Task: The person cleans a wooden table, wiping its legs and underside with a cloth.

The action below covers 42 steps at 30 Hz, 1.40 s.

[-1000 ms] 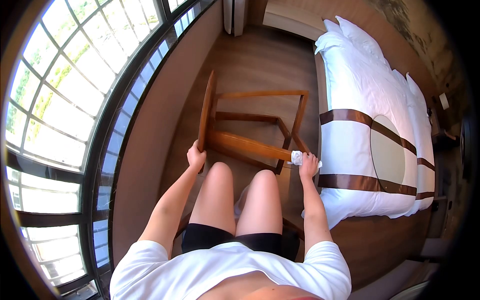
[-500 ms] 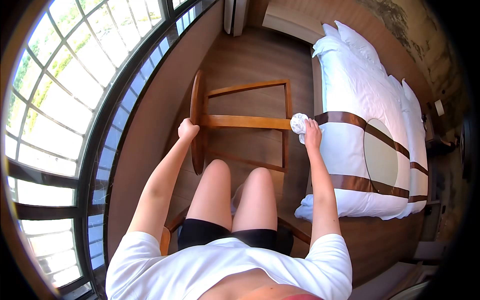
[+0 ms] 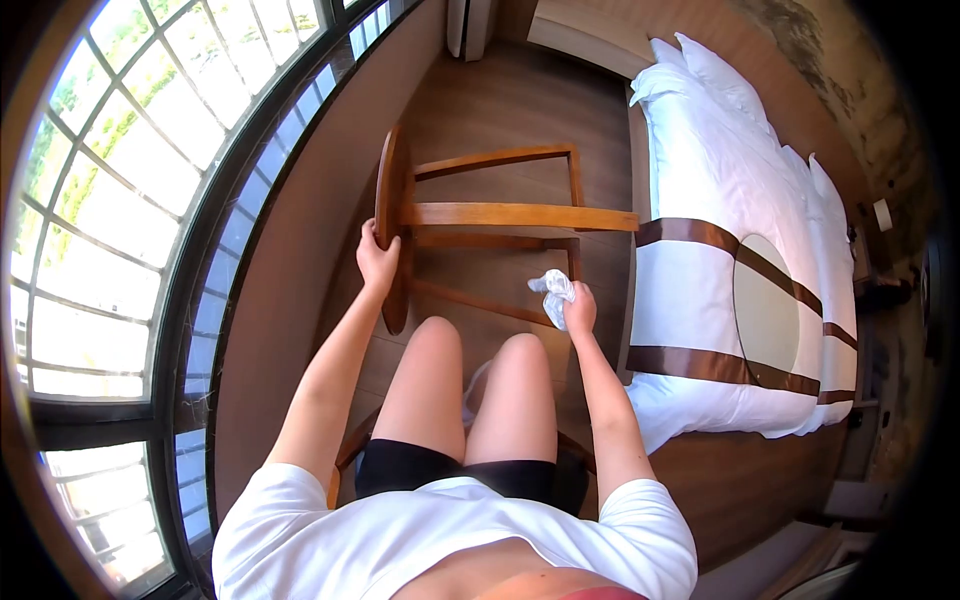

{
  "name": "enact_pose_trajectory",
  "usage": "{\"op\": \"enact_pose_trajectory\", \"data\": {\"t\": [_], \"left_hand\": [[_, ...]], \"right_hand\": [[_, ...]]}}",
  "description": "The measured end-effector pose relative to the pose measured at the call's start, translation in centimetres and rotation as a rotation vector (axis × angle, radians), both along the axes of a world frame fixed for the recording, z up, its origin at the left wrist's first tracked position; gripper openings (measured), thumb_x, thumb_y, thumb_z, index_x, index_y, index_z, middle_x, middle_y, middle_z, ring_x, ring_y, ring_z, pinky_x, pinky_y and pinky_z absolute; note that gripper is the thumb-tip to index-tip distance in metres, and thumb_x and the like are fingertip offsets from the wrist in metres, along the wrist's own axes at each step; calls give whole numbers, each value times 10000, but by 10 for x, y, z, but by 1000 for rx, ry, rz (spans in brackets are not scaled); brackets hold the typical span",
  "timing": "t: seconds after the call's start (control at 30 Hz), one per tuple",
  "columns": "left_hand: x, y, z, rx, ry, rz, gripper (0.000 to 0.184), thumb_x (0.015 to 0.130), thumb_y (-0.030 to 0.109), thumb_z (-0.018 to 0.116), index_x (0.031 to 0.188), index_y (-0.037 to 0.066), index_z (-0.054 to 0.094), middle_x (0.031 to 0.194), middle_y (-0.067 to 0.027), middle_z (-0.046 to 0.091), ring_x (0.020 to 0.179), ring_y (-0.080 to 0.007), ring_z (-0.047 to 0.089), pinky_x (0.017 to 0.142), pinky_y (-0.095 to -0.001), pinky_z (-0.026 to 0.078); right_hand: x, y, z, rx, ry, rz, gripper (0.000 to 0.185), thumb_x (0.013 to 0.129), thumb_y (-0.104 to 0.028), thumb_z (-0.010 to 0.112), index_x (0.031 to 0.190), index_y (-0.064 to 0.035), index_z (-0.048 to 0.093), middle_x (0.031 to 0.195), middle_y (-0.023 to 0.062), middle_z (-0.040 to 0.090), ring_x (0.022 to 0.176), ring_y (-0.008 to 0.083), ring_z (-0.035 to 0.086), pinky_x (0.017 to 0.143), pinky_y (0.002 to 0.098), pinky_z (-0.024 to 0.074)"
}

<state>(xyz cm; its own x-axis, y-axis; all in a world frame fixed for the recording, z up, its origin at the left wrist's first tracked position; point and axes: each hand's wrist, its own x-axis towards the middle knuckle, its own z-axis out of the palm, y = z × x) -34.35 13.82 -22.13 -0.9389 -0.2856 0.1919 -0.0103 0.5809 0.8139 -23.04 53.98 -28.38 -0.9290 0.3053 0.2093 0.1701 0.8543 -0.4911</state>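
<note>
A wooden table lies tipped on its side, its thin round top standing upright at the left and its legs and frame pointing right. My left hand grips the edge of that top, thumb on one side and fingers on the other. Closed around a crumpled white cloth, my right hand is below the long middle bar and apart from it. The bar's right end reaches the side of the bed.
A bed with white bedding and brown bands stands at the right. Along the left runs a wall with a barred window. My knees are just below the table, and a pale bench is at the back.
My right hand has come off the bar's end with the cloth and moved down and left. The table has turned slightly, its bar now higher, with my left hand still on the top's edge.
</note>
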Motion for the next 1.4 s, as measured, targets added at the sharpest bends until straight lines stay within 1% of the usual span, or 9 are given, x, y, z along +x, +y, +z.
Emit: {"op": "enact_pose_trajectory", "data": {"t": [0.07,0.1,0.33,0.5,0.67,0.83,0.9,1.03,1.4], "left_hand": [[14,2,-33,-271,181,38,514,853,102,623,1306,13,396,1180,-242,581,975,-413,618,847,-442,507],[18,4,-19,-267,-20,7,496,894,72,554,1326,-15,325,1201,-291,531,977,-465,589,831,-481,503],[-23,-5,-7,-440,-175,-47,569,852,113,627,1314,-37,332,1044,-266,577,830,-427,639,699,-470,557],[-37,-10,10,-154,-142,-139,604,771,19,614,1317,56,357,997,-269,638,956,-437,614,829,-478,502],[7,-1,-45,72,-35,20,563,808,3,595,1311,77,352,1051,-301,620,1018,-473,586,854,-485,492],[-5,-2,-50,-13,-66,-7,469,847,1,567,1261,-1,348,998,-330,614,955,-484,598,792,-485,495],[-13,-3,-50,3,-19,-20,450,843,-13,552,1246,6,352,985,-320,617,941,-481,600,777,-494,488],[-25,-4,-49,56,17,-30,454,841,2,569,1246,38,366,995,-297,627,959,-467,603,791,-487,486],[-38,3,-51,42,-15,76,441,832,63,619,1239,60,449,1029,-244,646,971,-427,622,814,-456,497]], "right_hand": [[-2,-5,-7,-41,-70,36,176,716,5,582,887,-37,579,939,161,612,930,394,576,771,477,478],[-4,-8,-10,-41,-72,39,176,716,5,582,887,-37,579,939,161,612,930,394,576,771,477,478],[-5,-12,-31,-62,-138,51,169,718,-27,601,885,-46,585,893,192,627,879,424,590,744,507,475],[-4,-14,-42,-93,-256,10,180,757,-118,621,918,-43,591,865,225,644,865,437,603,744,522,479],[-21,-15,-63,-105,-208,67,198,774,-137,623,945,-41,593,926,220,638,906,430,592,786,505,479],[-27,-16,-75,-57,-247,134,280,771,-149,660,1009,-31,572,1010,208,625,981,404,579,836,475,470],[-33,-21,-71,-28,-414,133,371,776,-122,655,1122,-60,537,1041,194,624,1017,394,576,887,465,470],[-44,-28,-71,-35,-355,159,524,782,-39,638,1272,-114,468,1156,186,588,1081,383,557,934,465,460],[-73,-12,-119,273,-670,270,612,773,-95,674,1333,-188,445,1169,151,598,1166,336,537,1095,506,329]]}}
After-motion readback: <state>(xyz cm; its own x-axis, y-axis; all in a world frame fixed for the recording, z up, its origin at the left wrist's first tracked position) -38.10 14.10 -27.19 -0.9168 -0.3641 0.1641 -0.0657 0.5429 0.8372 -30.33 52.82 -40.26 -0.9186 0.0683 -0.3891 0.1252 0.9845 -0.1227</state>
